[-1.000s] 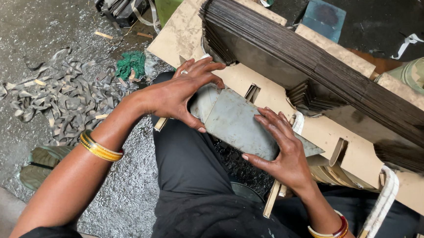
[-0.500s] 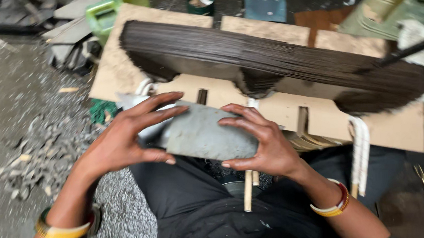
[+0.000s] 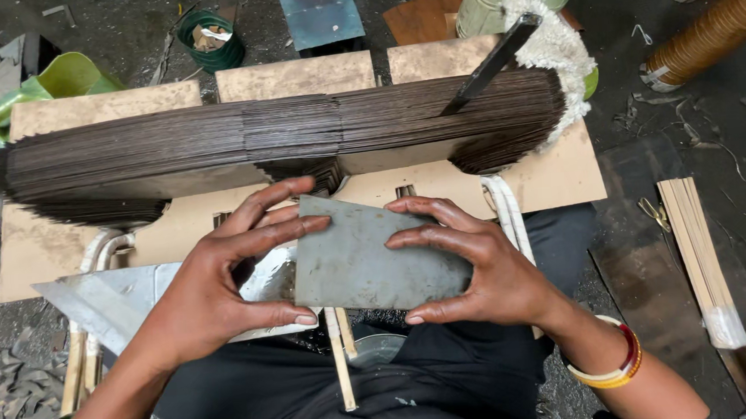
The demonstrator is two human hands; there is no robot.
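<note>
Seen from the head camera, looking down, the person holds one gray metal sheet (image 3: 367, 257) in both hands, above the lap and just in front of a long dark stack of thin metal plates (image 3: 283, 142). The sheet is flat, dull gray, with pale scratches and some darker spots; its shape is about four-sided, and the upper left corner is sharp. The left hand (image 3: 222, 283) has its grip clamped on the left edge of the sheet: the fingers lie on top and the thumb presses along the lower edge. The right hand (image 3: 489, 267) is clamped on the right edge in the same way, fingers spread over the top and thumb below.

Under the left hand lies a second sheet, a shiny pointed metal piece (image 3: 102, 295), whose point goes to the left. I count two such loose sheets. The dark stack rests on a pale cardboard frame (image 3: 552, 181), and three cardboard tabs stand up behind it. One black flat bar (image 3: 489, 64) leans into the stack at the right, beside a white fluffy cloth (image 3: 557, 51). Thin wooden sticks (image 3: 341, 358) lie under the held sheet, and one bundle of pale strips (image 3: 695, 250) lies on the floor at the right. The right wrist has bangles (image 3: 611, 367) in red, yellow and white.
</note>
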